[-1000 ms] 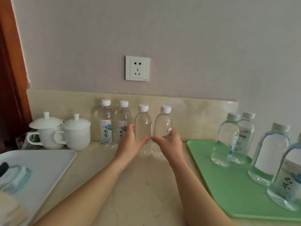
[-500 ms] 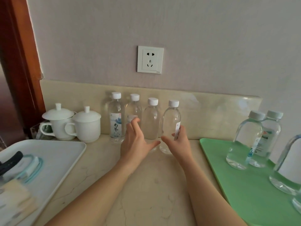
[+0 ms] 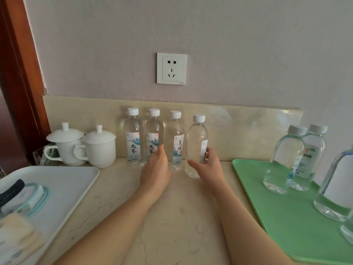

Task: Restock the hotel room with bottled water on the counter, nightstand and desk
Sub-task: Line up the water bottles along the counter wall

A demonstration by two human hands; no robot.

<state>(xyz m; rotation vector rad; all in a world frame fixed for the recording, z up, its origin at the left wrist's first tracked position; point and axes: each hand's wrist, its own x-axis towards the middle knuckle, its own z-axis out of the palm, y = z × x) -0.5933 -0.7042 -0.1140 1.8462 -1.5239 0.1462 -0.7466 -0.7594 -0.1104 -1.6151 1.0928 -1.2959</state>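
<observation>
Four small clear water bottles with white caps stand in a row on the marble counter [image 3: 172, 217], against the backsplash. My left hand [image 3: 155, 169] lies with straight fingers in front of the second bottle [image 3: 153, 131] and beside the third bottle [image 3: 176, 142], whose label faces forward. My right hand [image 3: 209, 165] grips the fourth bottle [image 3: 196, 142] low down, thumb across its front and fingers round its right side. That bottle stands slightly forward of the others. The first bottle [image 3: 133, 138] is untouched.
A green tray [image 3: 267, 197] at the right carries several larger water bottles [image 3: 284, 155]. Two lidded white cups [image 3: 82, 146] stand left of the row. A white tray [image 3: 63, 180] with small items fills the near left. A wall socket [image 3: 171, 68] hangs above.
My left hand has let go of the third bottle and slid left, fingers now straight. The third bottle's label has turned to the front. My right hand stays on the fourth bottle.
</observation>
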